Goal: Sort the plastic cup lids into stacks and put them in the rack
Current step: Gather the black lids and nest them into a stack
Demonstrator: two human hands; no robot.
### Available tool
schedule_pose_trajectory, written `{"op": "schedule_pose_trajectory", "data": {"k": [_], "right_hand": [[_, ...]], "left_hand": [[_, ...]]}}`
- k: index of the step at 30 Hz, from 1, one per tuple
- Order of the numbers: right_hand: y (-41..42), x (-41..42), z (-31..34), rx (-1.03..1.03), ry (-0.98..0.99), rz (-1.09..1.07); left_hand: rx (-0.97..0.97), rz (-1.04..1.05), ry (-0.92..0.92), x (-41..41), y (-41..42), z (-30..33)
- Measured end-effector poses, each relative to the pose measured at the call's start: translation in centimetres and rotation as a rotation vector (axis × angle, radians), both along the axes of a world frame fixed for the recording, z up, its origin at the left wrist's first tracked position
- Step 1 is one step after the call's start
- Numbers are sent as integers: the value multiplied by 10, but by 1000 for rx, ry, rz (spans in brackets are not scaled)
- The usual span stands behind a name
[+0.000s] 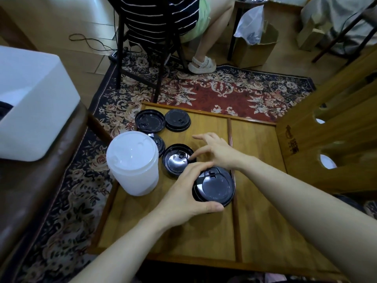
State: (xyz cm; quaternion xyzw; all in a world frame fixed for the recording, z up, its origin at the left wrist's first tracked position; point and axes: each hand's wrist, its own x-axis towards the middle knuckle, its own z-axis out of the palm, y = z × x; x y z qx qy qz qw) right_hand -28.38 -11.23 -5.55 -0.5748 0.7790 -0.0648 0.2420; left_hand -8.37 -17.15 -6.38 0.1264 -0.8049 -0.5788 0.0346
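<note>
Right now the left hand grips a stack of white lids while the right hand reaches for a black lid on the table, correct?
Not quite: the head view shows the left hand gripping a stack of black lids, not white. The right hand does reach for a black lid.

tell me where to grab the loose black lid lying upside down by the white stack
Pinch the raised rim of the upturned lid on its right edge, coming from above; it lies flat on the table, and the white stack crowds its left.
</note>
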Motion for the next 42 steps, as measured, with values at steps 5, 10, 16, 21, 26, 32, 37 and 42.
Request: {"op": "schedule_pose_trajectory", "data": {"k": [5,10,16,21,26,32,37,42], "right_hand": [[17,-4,-5,-84,203,-58],[52,-11,2,-217,0,-381],[86,8,51,-513,-761,-930],[115,29,83,-498,-1293,-940],[125,48,74,-270,-1354,-974],[116,56,63,-180,-1044,-1007],[115,61,63,-165,-876,-935],[114,64,64,-180,-846,-903]], "left_hand": [[-10,-9,12,-1,-1,1],[-3,2,20,0,2,-1],[5,-6,8,-1,2,1],[11,-6,-2,-1,4,2],[29,-3,-16,-1,3,1],[48,12,-30,2,4,3],[42,-27,2,3,4,6],[18,-45,52,3,5,11]]}}
